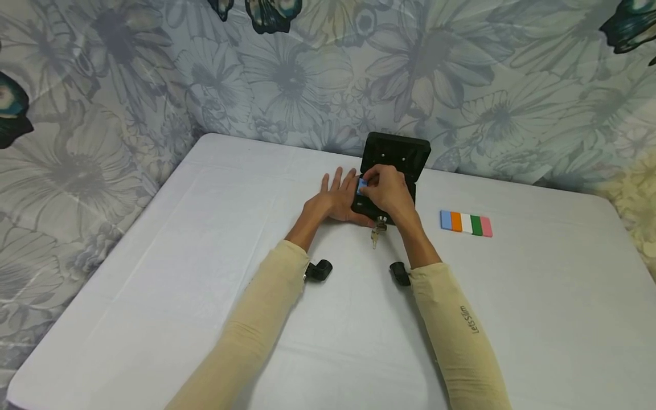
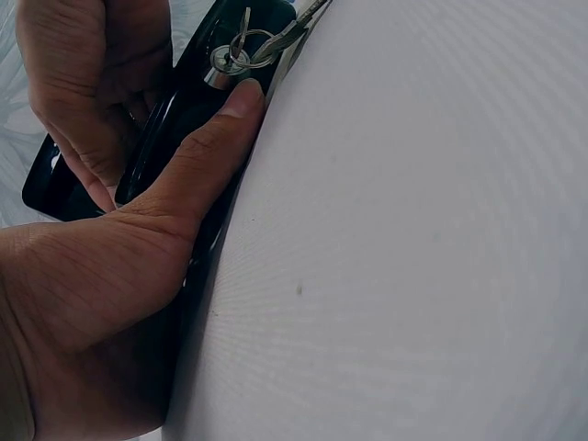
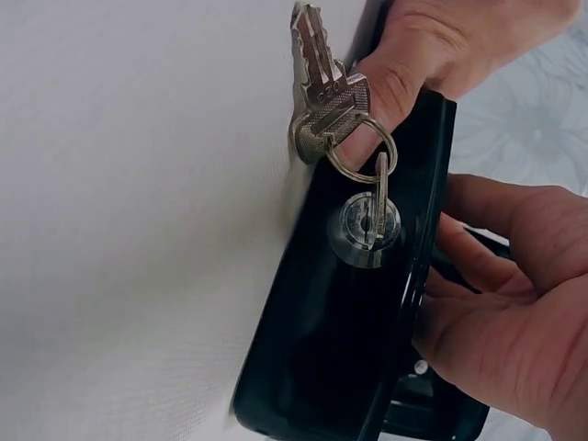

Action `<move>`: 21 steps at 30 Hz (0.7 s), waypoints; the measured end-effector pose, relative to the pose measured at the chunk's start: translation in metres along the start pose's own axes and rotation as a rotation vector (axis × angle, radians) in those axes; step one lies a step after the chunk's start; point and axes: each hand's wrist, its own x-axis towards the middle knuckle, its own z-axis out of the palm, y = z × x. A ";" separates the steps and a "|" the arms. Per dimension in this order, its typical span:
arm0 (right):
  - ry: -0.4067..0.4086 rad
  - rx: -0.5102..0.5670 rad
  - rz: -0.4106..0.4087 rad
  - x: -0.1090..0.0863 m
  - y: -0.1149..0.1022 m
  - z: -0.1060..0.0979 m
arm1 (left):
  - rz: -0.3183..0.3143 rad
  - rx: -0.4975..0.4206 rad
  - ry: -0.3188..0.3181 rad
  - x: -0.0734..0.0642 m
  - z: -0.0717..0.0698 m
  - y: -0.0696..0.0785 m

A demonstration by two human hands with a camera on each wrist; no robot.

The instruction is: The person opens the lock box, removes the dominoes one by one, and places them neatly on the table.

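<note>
A black lockable cash box (image 3: 308, 340) stands near the table's far edge, its lid (image 1: 396, 152) raised. My left hand (image 1: 334, 203) lies against its left side with the fingers straight, and the thumb (image 2: 207, 152) runs along the box's front beside the lock. From the right, my right hand (image 1: 390, 189) reaches over the open box with bent fingers. A small light-blue piece (image 1: 361, 185) shows between its index finger and thumb; most of that piece is hidden. One key sits in the round lock (image 3: 360, 228), and more keys (image 3: 329, 106) hang from its ring.
Right of the box, flat coloured pieces (image 1: 466, 223) lie side by side: blue, orange, white, green and pink. They rest on a white-covered table (image 1: 205, 228). Behind it hangs a flowered cloth (image 1: 287, 80). A black wrist camera (image 1: 320, 270) projects from the left sleeve.
</note>
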 end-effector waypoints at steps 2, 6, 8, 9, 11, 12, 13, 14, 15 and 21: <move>0.009 0.010 -0.002 0.000 0.000 0.001 | 0.000 -0.003 -0.003 0.000 0.000 0.000; 0.027 0.030 -0.014 0.000 0.001 0.001 | 0.003 0.001 -0.003 -0.001 0.000 -0.001; 0.032 0.042 -0.016 0.000 0.002 0.001 | 0.002 0.001 -0.002 -0.001 0.000 0.000; 0.036 0.047 -0.016 0.000 0.002 0.001 | 0.002 0.003 -0.003 -0.001 0.000 0.000; 0.046 0.065 -0.013 0.000 0.002 0.000 | 0.000 0.001 -0.005 0.000 0.000 0.000; 0.053 0.076 -0.011 0.000 0.002 0.000 | -0.001 0.004 -0.006 0.000 0.000 0.000; 0.061 0.084 -0.008 0.000 0.002 0.000 | -0.002 0.005 -0.006 0.000 0.000 0.001; 0.067 0.091 -0.004 0.000 0.002 0.000 | -0.001 0.005 -0.005 0.000 0.000 0.001; 0.072 0.095 0.003 0.001 0.002 0.000 | 0.000 0.005 -0.003 0.000 0.000 0.001; 0.072 0.081 0.025 0.002 0.002 -0.001 | 0.006 -0.001 0.010 0.000 0.000 0.000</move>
